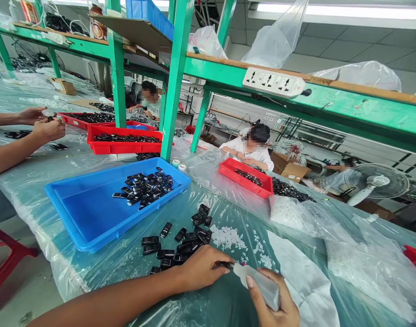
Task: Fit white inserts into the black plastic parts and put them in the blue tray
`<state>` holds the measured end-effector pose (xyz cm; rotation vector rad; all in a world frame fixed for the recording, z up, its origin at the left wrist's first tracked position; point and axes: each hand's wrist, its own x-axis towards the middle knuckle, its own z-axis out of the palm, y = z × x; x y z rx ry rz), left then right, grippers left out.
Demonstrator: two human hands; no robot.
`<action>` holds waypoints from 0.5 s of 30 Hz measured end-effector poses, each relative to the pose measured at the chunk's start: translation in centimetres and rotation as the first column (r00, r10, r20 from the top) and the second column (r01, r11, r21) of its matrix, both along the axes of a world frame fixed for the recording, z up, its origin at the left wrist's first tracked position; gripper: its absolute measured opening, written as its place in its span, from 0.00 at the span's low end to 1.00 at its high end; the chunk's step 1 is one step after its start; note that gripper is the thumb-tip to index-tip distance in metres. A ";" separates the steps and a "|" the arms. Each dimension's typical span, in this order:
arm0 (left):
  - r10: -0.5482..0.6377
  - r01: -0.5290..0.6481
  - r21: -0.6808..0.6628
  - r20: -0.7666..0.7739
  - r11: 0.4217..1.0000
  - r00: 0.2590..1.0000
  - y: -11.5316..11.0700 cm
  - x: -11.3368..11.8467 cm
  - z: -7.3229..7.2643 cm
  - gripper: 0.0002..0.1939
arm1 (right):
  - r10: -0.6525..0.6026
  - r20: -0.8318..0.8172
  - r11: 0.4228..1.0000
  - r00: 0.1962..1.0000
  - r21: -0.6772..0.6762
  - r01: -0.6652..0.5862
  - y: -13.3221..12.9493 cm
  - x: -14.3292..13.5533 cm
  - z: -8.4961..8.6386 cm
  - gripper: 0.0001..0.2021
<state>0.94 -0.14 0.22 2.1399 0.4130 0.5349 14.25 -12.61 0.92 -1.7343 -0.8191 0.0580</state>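
Low in the view, my left hand (204,269) pinches a small black plastic piece (225,264) between thumb and fingers. My right hand (279,299) is wrapped round a translucent squeeze bottle (264,286), tilted so that its tip meets the black piece or lies right beside it. Behind my left hand lies a loose pile of similar black pieces (187,245). Small white bits (228,237) are scattered just beyond the bottle. A white sheet (303,277) lies to the right of my right hand.
A blue tray (88,218) holds more black pieces at its right end. Red bins (129,146) stand behind it, another red bin (248,181) farther right. Green shelf posts (177,81) rise from the plastic-covered table. A co-worker's hands (47,125) work at left; others sit beyond.
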 end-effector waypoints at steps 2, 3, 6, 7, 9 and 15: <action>0.011 -0.012 0.019 0.005 1.000 1.000 0.0 0.1 -0.2 0.14 | 0.008 -0.031 1.000 0.999 0.013 -0.008 0.1 -0.1 0.1 0.24; 0.015 -0.015 0.034 0.010 0.999 1.000 0.0 0.1 -0.3 0.14 | 0.016 -0.045 1.000 0.999 0.015 -0.016 0.1 -0.2 0.0 0.24; 0.031 -0.033 0.084 0.021 0.996 0.999 0.1 0.2 -0.6 0.13 | 0.043 -0.066 0.999 0.997 -0.005 -0.044 0.2 -0.2 -0.1 0.23; 0.040 -0.042 0.096 0.021 0.995 0.999 0.1 0.3 -0.7 0.13 | 0.052 -0.068 0.999 0.996 -0.013 -0.053 0.2 -0.2 -0.2 0.23; 0.060 -0.061 0.111 0.013 0.992 0.998 0.2 0.3 -0.9 0.12 | 0.063 -0.066 0.998 0.996 -0.022 -0.064 0.2 0.0 -0.5 0.23; 0.089 -0.087 0.126 -0.008 0.988 0.996 0.3 0.4 -0.9 0.11 | 0.039 0.004 0.998 0.999 -0.039 -0.039 0.1 0.2 -0.7 0.22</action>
